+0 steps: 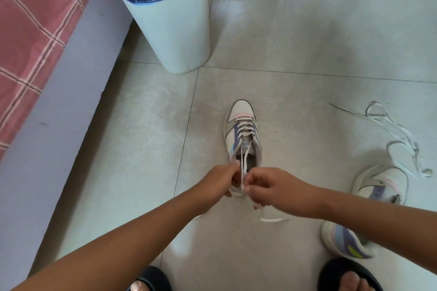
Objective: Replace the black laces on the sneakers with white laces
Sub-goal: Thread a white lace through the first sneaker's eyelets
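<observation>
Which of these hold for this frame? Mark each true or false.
1. Both hands hold the white lace of the sneaker on the floor. True: left hand and right hand pinch the white lace.
2. The bin has a pink liner. False: the liner is blue.
3. A loose white lace lies on the floor at right. True.
4. The sneaker being laced lies on its side. False: it stands upright, toe pointing away.
5. Something black lies in the bin. True.

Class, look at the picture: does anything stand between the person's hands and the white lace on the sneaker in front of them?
Nothing visible: left hand and right hand already hold the flat white lace.
</observation>
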Tool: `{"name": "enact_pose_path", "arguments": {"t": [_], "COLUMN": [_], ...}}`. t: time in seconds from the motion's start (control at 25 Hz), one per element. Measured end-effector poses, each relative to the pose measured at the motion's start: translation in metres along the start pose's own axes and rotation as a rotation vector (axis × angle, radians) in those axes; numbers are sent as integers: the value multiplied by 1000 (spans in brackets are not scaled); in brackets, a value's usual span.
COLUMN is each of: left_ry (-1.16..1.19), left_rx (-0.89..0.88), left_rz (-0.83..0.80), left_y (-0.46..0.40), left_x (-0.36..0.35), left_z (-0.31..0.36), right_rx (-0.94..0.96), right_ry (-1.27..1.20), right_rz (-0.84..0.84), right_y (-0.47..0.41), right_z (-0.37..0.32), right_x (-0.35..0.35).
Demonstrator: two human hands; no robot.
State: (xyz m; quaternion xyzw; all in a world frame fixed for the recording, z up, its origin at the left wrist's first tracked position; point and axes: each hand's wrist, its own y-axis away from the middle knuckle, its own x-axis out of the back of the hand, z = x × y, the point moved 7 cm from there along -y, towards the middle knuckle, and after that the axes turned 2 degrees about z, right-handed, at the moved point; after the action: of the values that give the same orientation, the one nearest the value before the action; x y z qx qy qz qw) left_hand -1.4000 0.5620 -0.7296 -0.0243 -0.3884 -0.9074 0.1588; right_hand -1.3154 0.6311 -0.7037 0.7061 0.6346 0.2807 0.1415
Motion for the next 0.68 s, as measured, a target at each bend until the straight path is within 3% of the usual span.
{"name": "enact_pose_path", "arguments": {"t": [0.08,0.12,0.24,0.32,0.44,0.52,0.68], "left_ry": [59,43,-7,-119,-410,-531,-427], "left_rx": [0,-38,-128,-201,-306,-341,-192], "left_rz": [-10,21,109,54,-45,-1,159], "left_y": [2,3,9,15,24,24,15], "left_x": [-4,-4,1,-5,-13,-5,35], "left_z": [-1,1,9,15,20,23,18], "right_rx": [11,-18,-296,-420,-451,-469,-364], "right_ry": [143,106,-356,-512,-506,-530,-501], "right_rz": [3,82,382,380,291,320,405], "right_y": [-1,-4,-17,-24,-34,-38,-32], "right_z": [-1,1,26,34,34,38,35], "right_x": [-6,0,27,31,27,26,41]}}
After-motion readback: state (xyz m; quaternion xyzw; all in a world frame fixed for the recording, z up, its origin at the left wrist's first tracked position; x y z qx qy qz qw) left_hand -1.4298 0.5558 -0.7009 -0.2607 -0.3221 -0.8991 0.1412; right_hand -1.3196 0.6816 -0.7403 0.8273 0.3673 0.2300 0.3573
